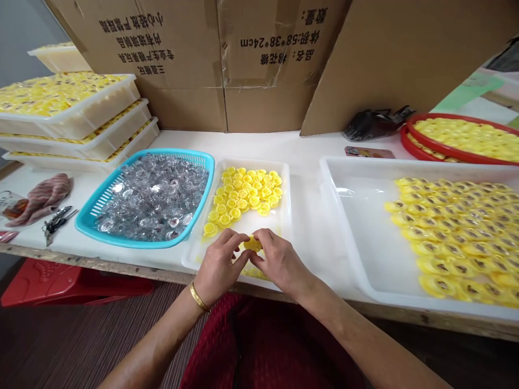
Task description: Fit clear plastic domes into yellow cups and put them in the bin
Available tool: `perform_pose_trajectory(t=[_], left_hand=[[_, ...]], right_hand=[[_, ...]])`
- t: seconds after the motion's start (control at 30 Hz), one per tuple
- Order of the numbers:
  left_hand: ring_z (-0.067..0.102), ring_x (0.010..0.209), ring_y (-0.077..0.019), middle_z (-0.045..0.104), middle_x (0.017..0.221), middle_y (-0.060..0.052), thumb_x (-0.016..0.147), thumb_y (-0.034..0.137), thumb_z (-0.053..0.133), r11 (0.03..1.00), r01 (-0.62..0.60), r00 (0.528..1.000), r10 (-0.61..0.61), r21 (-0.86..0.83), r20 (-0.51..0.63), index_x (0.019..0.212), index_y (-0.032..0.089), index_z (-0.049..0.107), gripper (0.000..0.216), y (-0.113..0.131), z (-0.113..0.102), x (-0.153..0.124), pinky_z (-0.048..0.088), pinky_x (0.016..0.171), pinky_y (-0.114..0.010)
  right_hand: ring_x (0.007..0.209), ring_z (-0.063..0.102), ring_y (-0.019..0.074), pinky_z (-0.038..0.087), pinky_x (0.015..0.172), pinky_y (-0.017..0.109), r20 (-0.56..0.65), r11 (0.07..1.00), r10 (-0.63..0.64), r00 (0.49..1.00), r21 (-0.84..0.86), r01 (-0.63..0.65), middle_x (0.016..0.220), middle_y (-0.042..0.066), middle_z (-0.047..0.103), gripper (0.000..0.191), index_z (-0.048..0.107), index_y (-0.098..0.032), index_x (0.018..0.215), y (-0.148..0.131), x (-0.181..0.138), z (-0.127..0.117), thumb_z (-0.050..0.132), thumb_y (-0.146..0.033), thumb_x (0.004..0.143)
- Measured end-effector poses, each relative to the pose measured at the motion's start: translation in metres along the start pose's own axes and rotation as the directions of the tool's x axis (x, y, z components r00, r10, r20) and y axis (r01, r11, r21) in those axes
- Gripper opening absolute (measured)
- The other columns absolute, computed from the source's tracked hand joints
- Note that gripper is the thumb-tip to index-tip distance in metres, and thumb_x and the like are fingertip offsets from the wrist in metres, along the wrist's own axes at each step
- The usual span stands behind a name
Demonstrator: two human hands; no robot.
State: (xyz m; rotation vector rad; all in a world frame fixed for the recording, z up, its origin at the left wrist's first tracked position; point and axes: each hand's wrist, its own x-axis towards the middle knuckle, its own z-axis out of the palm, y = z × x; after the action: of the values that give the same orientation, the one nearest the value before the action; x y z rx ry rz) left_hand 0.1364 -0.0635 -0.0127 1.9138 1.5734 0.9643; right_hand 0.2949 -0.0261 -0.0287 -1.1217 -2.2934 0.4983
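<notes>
Head-camera view showed my left hand [219,265] and my right hand [279,262] meeting at the near edge of the table [308,146], fingertips pinched together on one small yellow piece [252,243] held between them. Both hands were closed narrowly around it, thumbs and forefingers touching its rim. Just beyond my fingers lay a shallow white tray [284,216] with more loose yellow pieces [245,197] clustered at its far side. Off my left hand sat a turquoise basket [203,159] heaped with clear plastic pieces [152,197]. Off my right hand stood a large white bin [357,216] with rows of finished yellow pieces [458,232] in it. Farther left of my left hand were stacked white trays [81,116], a folded cloth [42,197] and pliers [57,219].
</notes>
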Motion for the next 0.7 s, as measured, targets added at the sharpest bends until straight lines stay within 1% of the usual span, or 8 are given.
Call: perform_pose_trajectory(t=[0.07,0.17,0.27,0.33,0.4,0.5,0.63,0.7], left_hand=[[0.057,0.066,-0.0107,0.056,0.088,-0.002,0.084,0.020,0.059,0.999,0.021,1.000,-0.022,0.027,0.021,0.096,0.019,0.059,0.011,0.002,0.003,0.002,0.047,0.058,-0.023],[0.055,0.063,-0.0095,0.053,0.081,0.001,0.082,0.016,0.060,0.998,0.052,0.998,-0.053,0.030,0.046,0.083,0.018,0.055,0.005,0.003,0.007,0.004,0.045,0.058,-0.023],[0.054,0.061,-0.0090,0.052,0.077,0.002,0.082,0.015,0.060,0.995,0.099,0.995,-0.099,-0.006,0.028,0.076,0.018,0.052,0.010,0.003,0.009,0.004,0.044,0.057,-0.022],[0.054,0.062,-0.0091,0.052,0.078,0.002,0.082,0.016,0.060,0.991,0.125,0.992,-0.126,-0.039,-0.009,0.077,0.018,0.053,0.009,0.002,0.009,0.003,0.044,0.056,-0.022],[0.055,0.064,-0.0091,0.054,0.083,0.001,0.082,0.017,0.061,0.991,0.118,0.992,-0.121,-0.070,-0.031,0.084,0.019,0.057,0.005,0.001,0.010,0.004,0.045,0.057,-0.022],[0.055,0.065,-0.0091,0.055,0.086,0.001,0.081,0.016,0.062,0.994,0.079,0.996,-0.081,-0.078,-0.021,0.093,0.021,0.061,0.013,0.002,0.013,0.006,0.046,0.061,-0.023],[0.052,0.062,-0.0086,0.052,0.079,0.002,0.081,0.013,0.060,0.998,0.063,0.998,-0.063,-0.029,-0.006,0.079,0.018,0.058,0.006,0.003,0.015,0.007,0.043,0.060,-0.023],[0.051,0.061,-0.0084,0.050,0.074,0.002,0.081,0.014,0.059,0.996,0.078,0.997,-0.078,-0.033,-0.010,0.072,0.017,0.055,0.011,0.002,0.014,0.005,0.042,0.057,-0.022]], right_hand=[[0.081,0.063,0.0230,0.053,0.068,0.034,-0.025,0.998,-0.045,0.999,-0.033,0.044,0.091,0.007,0.060,0.025,0.045,-0.020,0.092,0.002,-0.002,0.000,0.059,-0.007,0.076],[0.083,0.062,0.0236,0.054,0.070,0.035,-0.060,0.994,-0.096,0.994,-0.061,0.093,0.093,0.008,0.060,0.027,0.044,-0.020,0.092,0.006,-0.004,0.003,0.058,-0.003,0.075],[0.082,0.062,0.0236,0.055,0.070,0.035,-0.124,0.996,-0.079,0.989,-0.056,0.073,0.092,0.008,0.059,0.028,0.044,-0.020,0.093,0.009,-0.005,0.006,0.058,-0.003,0.075],[0.080,0.062,0.0231,0.055,0.069,0.035,-0.165,0.998,-0.052,0.985,-0.036,0.047,0.091,0.008,0.059,0.027,0.044,-0.019,0.093,0.010,-0.005,0.008,0.058,-0.005,0.075],[0.080,0.062,0.0227,0.055,0.069,0.035,-0.179,0.998,-0.055,0.982,-0.020,0.052,0.092,0.008,0.059,0.028,0.043,-0.019,0.094,0.011,-0.006,0.009,0.058,-0.005,0.076],[0.084,0.062,0.0227,0.054,0.071,0.034,-0.168,0.996,-0.083,0.982,-0.006,0.084,0.094,0.008,0.059,0.028,0.043,-0.020,0.094,0.011,-0.007,0.010,0.057,-0.004,0.076],[0.084,0.062,0.0220,0.054,0.072,0.034,-0.177,0.996,-0.082,0.981,0.004,0.084,0.094,0.008,0.059,0.028,0.043,-0.020,0.095,0.011,-0.007,0.010,0.057,-0.005,0.077],[0.082,0.062,0.0219,0.054,0.070,0.034,-0.210,0.997,-0.075,0.975,-0.013,0.074,0.093,0.008,0.059,0.027,0.042,-0.020,0.095,0.011,-0.006,0.011,0.057,-0.005,0.077]])
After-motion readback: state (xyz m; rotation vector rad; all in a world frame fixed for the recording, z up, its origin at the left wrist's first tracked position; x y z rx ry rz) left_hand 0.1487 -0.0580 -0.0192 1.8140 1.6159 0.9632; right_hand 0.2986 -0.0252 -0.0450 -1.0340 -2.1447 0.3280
